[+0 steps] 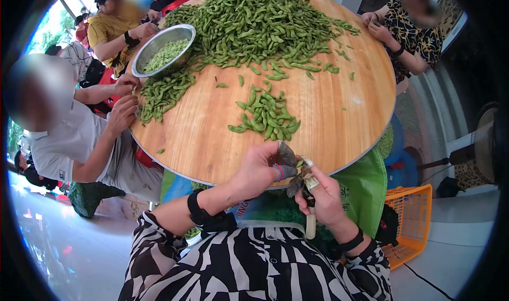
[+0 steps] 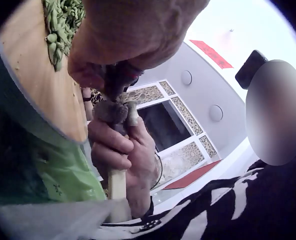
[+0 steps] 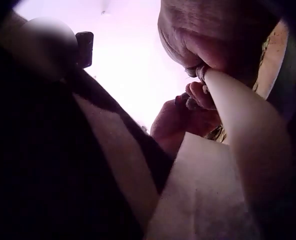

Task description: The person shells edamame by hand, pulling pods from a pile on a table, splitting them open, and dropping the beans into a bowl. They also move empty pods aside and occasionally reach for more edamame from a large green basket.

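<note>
Over the table's near edge, my left hand (image 1: 257,168) has its fingers curled, dark covers on the fingertips, and pinches a small green pod (image 1: 299,163). Facing it, my right hand (image 1: 324,197) grips a tool with a pale handle (image 1: 310,224) pointing down; its thumb tip is beside the pod. The left wrist view shows the left hand (image 2: 133,35) above the right hand (image 2: 123,150), their fingertips meeting. The right wrist view has the pale handle (image 3: 243,115) large and blurred. Loose pods (image 1: 270,115) lie beyond the hands.
A large pod pile (image 1: 254,25) covers the far part of the round table (image 1: 207,142). A metal colander (image 1: 168,50) of shelled beans stands at the left. Other people sit left and right. An orange crate (image 1: 413,221) and green bag (image 1: 366,179) are below the table's right edge.
</note>
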Action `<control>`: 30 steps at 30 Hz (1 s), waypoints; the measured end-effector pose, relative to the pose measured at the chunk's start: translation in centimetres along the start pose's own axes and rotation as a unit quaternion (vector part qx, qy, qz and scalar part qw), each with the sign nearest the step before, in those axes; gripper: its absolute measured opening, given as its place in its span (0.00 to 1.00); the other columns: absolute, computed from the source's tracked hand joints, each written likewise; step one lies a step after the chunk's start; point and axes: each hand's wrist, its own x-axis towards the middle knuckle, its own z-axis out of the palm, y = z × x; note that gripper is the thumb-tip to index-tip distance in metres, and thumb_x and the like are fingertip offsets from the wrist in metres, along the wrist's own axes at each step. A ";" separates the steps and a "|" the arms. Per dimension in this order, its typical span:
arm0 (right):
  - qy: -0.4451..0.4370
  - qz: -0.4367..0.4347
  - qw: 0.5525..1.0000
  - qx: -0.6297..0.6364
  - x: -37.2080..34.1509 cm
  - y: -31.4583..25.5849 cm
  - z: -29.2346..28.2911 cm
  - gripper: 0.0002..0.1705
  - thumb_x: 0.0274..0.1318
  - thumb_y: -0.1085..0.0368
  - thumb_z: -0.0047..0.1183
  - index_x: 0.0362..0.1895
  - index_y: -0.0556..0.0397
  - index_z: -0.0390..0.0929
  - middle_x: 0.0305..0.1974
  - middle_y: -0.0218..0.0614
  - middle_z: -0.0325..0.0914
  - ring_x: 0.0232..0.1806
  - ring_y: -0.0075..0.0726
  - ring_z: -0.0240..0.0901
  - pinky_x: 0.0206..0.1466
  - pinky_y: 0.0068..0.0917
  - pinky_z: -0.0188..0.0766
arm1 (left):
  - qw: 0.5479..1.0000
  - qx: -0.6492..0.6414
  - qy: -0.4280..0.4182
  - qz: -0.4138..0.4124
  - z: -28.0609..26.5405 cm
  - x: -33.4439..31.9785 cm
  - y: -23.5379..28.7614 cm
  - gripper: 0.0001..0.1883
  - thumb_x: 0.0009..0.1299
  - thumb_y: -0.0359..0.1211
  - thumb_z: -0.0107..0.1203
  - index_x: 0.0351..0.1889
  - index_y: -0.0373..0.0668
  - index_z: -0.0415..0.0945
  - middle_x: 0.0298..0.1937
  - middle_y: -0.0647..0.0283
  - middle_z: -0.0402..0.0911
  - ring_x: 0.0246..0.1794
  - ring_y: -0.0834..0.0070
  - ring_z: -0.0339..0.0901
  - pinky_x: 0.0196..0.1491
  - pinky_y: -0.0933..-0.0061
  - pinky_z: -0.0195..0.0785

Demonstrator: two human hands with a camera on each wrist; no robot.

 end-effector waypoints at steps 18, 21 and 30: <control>0.005 -0.007 1.000 -0.007 0.1 0.1 0.7 0.25 0.68 0.67 0.35 0.68 0.55 0.60 0.19 0.29 0.66 0.14 0.17 0.55 0.16 0.15 0.55 | 0.988 -0.148 0.040 -0.013 0.2 -0.7 -1.0 0.12 0.58 0.13 0.52 0.37 0.36 0.71 0.39 0.61 0.80 0.41 0.76 0.77 0.48 0.73 0.73; 0.034 -0.011 0.999 -0.034 0.4 0.4 0.5 0.24 0.66 0.71 0.36 0.66 0.54 0.64 0.20 0.26 0.67 0.14 0.15 0.56 0.16 0.14 0.55 | 0.992 -0.117 0.041 0.021 0.3 -1.0 -1.4 0.13 0.58 0.12 0.50 0.38 0.37 0.70 0.38 0.62 0.79 0.41 0.77 0.77 0.49 0.73 0.73; 0.041 -0.040 0.997 -0.047 0.3 -0.7 0.9 0.24 0.67 0.69 0.36 0.67 0.56 0.62 0.22 0.25 0.65 0.15 0.14 0.56 0.17 0.13 0.54 | 0.988 -0.149 0.026 0.018 -0.3 -0.5 -1.1 0.14 0.57 0.14 0.56 0.37 0.38 0.73 0.37 0.64 0.80 0.39 0.78 0.78 0.46 0.75 0.74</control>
